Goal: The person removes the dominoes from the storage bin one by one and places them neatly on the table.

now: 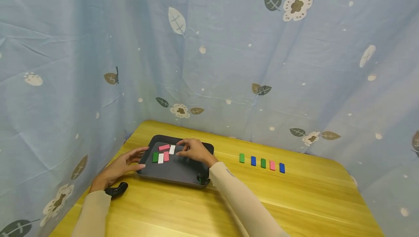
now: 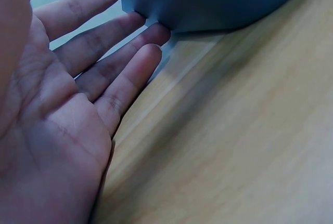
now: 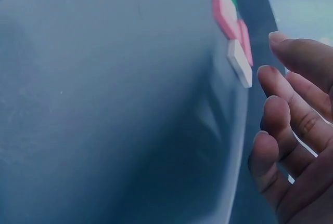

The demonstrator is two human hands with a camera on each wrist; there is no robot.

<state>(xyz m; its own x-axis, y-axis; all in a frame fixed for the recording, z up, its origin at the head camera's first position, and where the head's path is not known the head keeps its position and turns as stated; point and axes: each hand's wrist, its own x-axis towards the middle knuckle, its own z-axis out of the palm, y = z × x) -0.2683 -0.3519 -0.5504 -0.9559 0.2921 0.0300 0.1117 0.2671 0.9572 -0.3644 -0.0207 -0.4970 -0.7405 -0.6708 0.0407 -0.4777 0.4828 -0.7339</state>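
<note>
A dark grey tray [image 1: 186, 175] stands on the wooden table, holding several small blocks near its left end: a green block [image 1: 155, 157], a white block [image 1: 160, 158], a pink block [image 1: 166, 156], another pink block [image 1: 164, 147] and a second white block [image 1: 171, 150]. My left hand [image 1: 122, 164] is at the tray's left side; in the left wrist view its extended fingertips [image 2: 151, 52] meet the outer wall. Over the tray, my right hand [image 1: 194, 150] hovers just right of the second white block. Nothing shows between its loosely bent fingers [image 3: 276, 112] and thumb.
Right of the tray, several blocks lie in a row on the table [image 1: 294, 200]: a light green block [image 1: 242, 158], a blue block [image 1: 253, 161], a darker green block [image 1: 263, 163], a pink block [image 1: 272, 165] and another blue block [image 1: 282, 168]. A patterned blue curtain [image 1: 229, 66] surrounds the table.
</note>
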